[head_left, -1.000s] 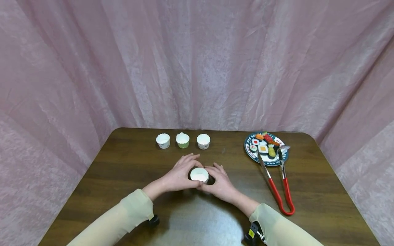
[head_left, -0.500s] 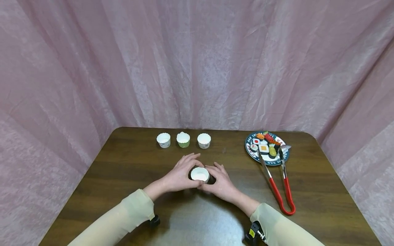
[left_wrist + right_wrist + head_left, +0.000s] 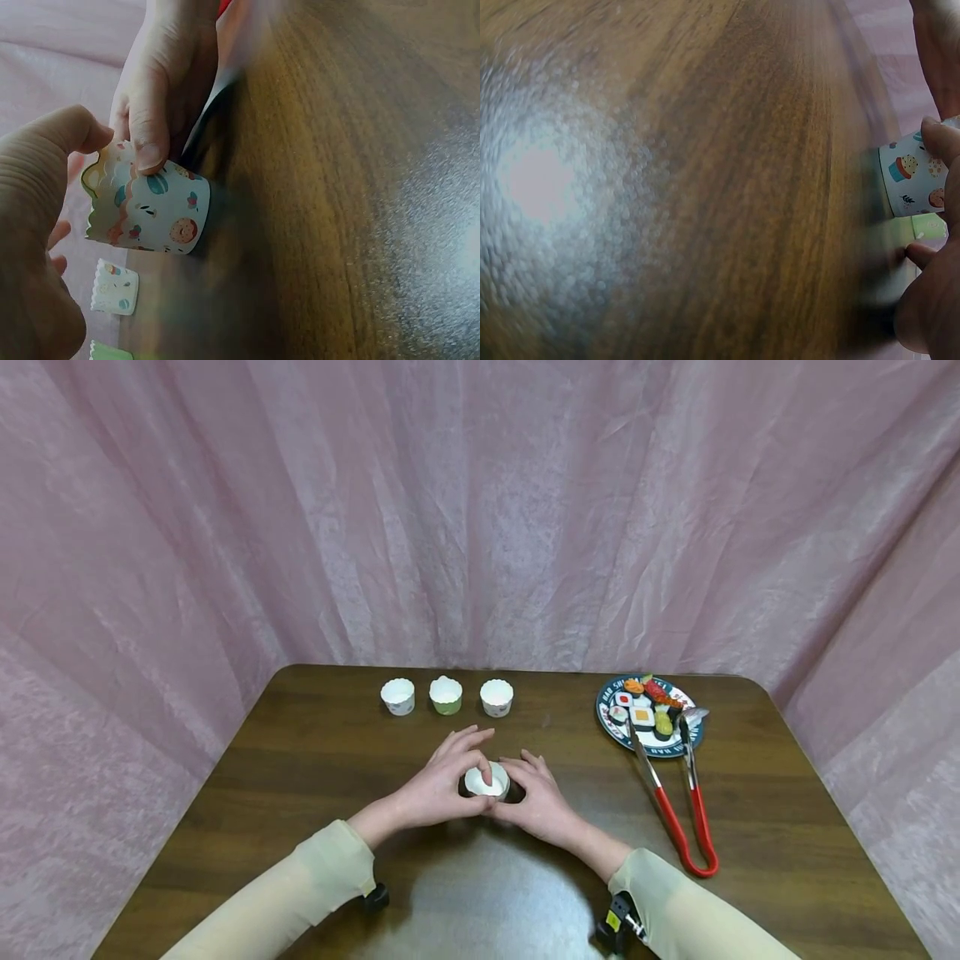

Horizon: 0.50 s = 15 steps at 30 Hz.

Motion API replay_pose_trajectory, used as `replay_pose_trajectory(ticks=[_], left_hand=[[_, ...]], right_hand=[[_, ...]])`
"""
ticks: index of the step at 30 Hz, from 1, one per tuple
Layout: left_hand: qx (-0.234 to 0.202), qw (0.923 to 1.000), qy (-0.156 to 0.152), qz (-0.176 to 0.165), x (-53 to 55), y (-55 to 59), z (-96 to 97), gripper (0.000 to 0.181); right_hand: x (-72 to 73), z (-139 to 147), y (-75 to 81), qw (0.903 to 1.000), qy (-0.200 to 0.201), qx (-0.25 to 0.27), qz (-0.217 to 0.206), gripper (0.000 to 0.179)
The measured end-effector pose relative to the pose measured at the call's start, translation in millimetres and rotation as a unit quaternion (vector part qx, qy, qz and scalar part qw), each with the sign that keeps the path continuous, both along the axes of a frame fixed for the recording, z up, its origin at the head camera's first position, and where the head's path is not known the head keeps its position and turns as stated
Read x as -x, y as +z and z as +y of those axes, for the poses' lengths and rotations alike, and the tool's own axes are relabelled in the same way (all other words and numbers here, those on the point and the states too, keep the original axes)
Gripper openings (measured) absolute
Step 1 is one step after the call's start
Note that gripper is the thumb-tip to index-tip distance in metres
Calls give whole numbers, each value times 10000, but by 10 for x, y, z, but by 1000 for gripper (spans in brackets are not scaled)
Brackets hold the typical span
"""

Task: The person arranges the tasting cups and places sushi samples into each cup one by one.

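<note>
A white paper baking cup (image 3: pixel 487 781) with printed fruit and sweets stands upright at the table's middle, between both hands. Several scalloped rims (image 3: pixel 96 180), one greenish, show at its top in the left wrist view, like nested cups. My left hand (image 3: pixel 442 785) has its thumb at the near rim and its index finger bent over the mouth; it pinches the rim. With thumb and fingers, my right hand (image 3: pixel 540 802) grips the cup's right side. In the right wrist view, its thumb (image 3: pixel 939 139) lies on the printed wall. The cup's inside is partly hidden by the left index finger.
Three single baking cups stand in a row at the back: a white one (image 3: pixel 397 697), a green one (image 3: pixel 446 695) and another white one (image 3: pixel 497 697). A sushi plate (image 3: pixel 606 727) is at the back right, with red-handled tongs (image 3: pixel 701 827) lying against it.
My left index finger has moved from the far rim to over the cup's mouth. The right hand keeps its grip. The whole head view has shifted slightly.
</note>
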<state>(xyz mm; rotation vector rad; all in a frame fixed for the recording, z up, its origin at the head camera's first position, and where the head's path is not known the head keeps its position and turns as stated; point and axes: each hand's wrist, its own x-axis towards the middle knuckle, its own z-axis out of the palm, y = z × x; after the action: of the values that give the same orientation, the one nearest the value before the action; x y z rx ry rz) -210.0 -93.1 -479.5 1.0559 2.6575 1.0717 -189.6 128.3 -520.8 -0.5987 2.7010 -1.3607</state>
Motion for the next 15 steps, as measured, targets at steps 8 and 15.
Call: replay_pose_trajectory(ticks=[8, 15], left_hand=[[52, 9993, -152, 351, -8, 18, 7, 17], [-56, 9991, -173, 374, -14, 25, 0, 18]], right_hand=[[6, 13, 2, 10000, 4, -91, -32, 60], [-5, 18, -3, 9999, 16, -97, -75, 62]])
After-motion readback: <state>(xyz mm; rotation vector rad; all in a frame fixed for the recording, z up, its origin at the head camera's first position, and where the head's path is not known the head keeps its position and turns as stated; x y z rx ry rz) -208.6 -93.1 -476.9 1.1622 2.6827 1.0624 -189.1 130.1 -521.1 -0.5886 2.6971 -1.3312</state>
